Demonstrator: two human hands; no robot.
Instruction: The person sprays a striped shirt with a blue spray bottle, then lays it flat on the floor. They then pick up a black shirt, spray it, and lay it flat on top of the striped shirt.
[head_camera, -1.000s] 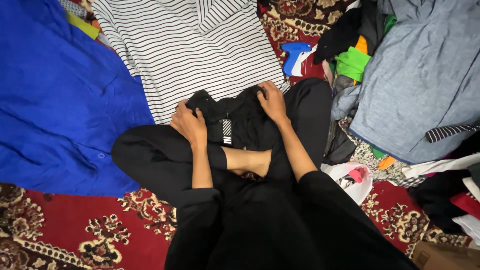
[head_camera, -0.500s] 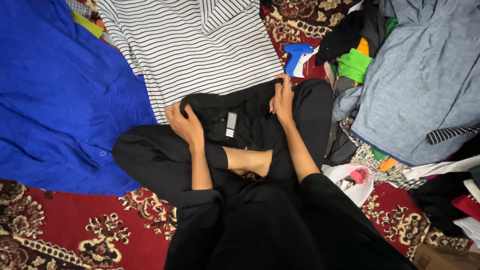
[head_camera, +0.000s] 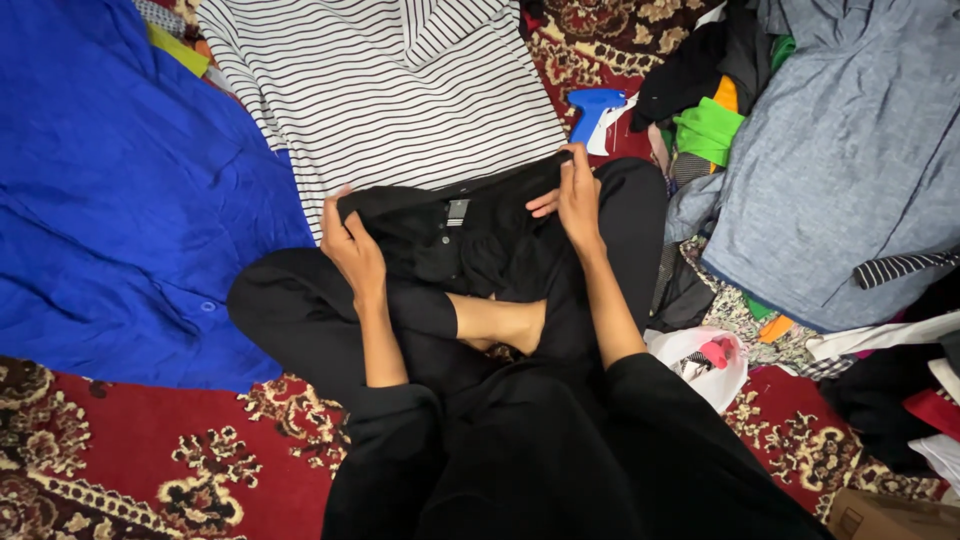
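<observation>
A: Panel one. Our left hand (head_camera: 355, 250) pinches the black garment (head_camera: 470, 235) at its nine o'clock corner; our right hand (head_camera: 575, 195) closes on the top edge toward two o'clock. Both hands are gripping cloth, neither lies flat.

B: The garment sits across our crossed legs, its grey label (head_camera: 457, 211) at centre between the hands. Its upper edge touches the striped shirt (head_camera: 390, 90) at twelve o'clock.

A: To handle it well, we judge that the edge should be kept taut and level between the two grips, lifted clear of the shirt beneath.

B: Noted also: blue cloth (head_camera: 120, 190) at nine o'clock, blue spray bottle (head_camera: 592, 108) at one o'clock, grey shirt (head_camera: 850, 150) at three o'clock, on the patterned carpet (head_camera: 130, 460).
</observation>
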